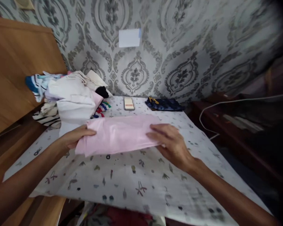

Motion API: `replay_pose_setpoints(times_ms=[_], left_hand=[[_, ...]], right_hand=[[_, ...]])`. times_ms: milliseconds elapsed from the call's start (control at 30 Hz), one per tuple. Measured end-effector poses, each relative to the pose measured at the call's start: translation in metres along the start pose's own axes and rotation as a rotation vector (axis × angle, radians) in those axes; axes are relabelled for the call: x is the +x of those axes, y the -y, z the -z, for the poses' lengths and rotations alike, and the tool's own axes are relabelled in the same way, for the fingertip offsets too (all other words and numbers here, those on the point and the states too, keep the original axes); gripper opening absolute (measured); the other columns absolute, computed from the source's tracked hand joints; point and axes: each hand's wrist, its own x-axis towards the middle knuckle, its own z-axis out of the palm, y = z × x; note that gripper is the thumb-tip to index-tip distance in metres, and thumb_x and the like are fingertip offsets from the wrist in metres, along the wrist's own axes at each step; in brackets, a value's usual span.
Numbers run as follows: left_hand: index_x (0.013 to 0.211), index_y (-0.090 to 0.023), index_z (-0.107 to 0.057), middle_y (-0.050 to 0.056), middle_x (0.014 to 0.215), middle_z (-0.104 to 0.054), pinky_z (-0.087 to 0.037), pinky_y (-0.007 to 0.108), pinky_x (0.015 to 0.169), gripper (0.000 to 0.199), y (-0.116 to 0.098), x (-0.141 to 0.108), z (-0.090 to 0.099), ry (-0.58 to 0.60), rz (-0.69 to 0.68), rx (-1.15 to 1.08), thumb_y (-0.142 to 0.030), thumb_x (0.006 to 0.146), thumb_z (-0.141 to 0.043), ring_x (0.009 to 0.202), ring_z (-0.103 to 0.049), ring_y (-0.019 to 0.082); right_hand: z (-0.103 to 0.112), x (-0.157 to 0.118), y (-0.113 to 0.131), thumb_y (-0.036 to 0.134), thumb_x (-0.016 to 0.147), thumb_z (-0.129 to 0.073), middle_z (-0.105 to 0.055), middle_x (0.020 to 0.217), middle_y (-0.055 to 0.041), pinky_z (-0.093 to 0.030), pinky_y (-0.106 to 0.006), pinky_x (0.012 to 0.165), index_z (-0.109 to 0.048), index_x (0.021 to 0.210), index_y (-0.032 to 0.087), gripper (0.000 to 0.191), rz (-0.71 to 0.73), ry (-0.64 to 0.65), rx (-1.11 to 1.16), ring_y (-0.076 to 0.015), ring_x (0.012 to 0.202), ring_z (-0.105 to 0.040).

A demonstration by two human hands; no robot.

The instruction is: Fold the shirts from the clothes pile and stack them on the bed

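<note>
A folded pink cloth (pixel 120 135) is stretched flat between my hands, above a white sheet with small printed plant shapes (pixel 118 182). Its left end is pinched in my left hand (pixel 77 135), the thumb lying on top. My right hand (pixel 171 141) grips the right end, with its fingers over the upper face. Behind my left hand lies a heap of loose clothes (pixel 70 88), mostly white, with striped and colourful pieces at its edges. A folded dark blue garment (pixel 165 104) with a yellow mark rests at the back right of the sheet.
A small phone-like object (pixel 129 104) lies near the patterned wall. On the left stands a wooden panel (pixel 23 59). A pale cable (pixel 202 114) hangs over dark red furniture (pixel 226 135) at the right. More cloth (pixel 122 216) shows below the sheet's front edge.
</note>
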Motion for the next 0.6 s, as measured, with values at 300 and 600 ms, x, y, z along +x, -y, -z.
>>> replay_pose_setpoints(times_ms=[300, 600], left_hand=[[0.132, -0.027, -0.056, 0.009, 0.102, -0.068, -0.049, 0.032, 0.065, 0.051, 0.045, 0.022, 0.038, -0.265, -0.311, 1.230, -0.048, 0.086, -0.051, 0.087, -0.066, 0.028], [0.096, -0.020, -0.066, 0.009, 0.100, -0.070, -0.039, 0.030, 0.059, 0.033, 0.027, -0.004, 0.099, -0.376, -0.138, 1.912, -0.007, 0.082, -0.039, 0.081, -0.065, 0.026]], right_hand=[[-0.015, -0.086, 0.003, 0.030, 0.095, -0.059, -0.056, 0.142, -0.0116, -0.058, -0.046, 0.098, -0.061, 0.133, 0.032, 0.039, -0.262, 0.362, 0.175, -0.0275, 0.126, -0.060], [-0.018, -0.071, -0.012, 0.031, 0.098, -0.055, -0.071, 0.118, -0.0102, -0.060, -0.046, 0.093, -0.074, 0.113, 0.029, 0.024, -0.293, 0.360, 0.355, -0.0247, 0.112, -0.067]])
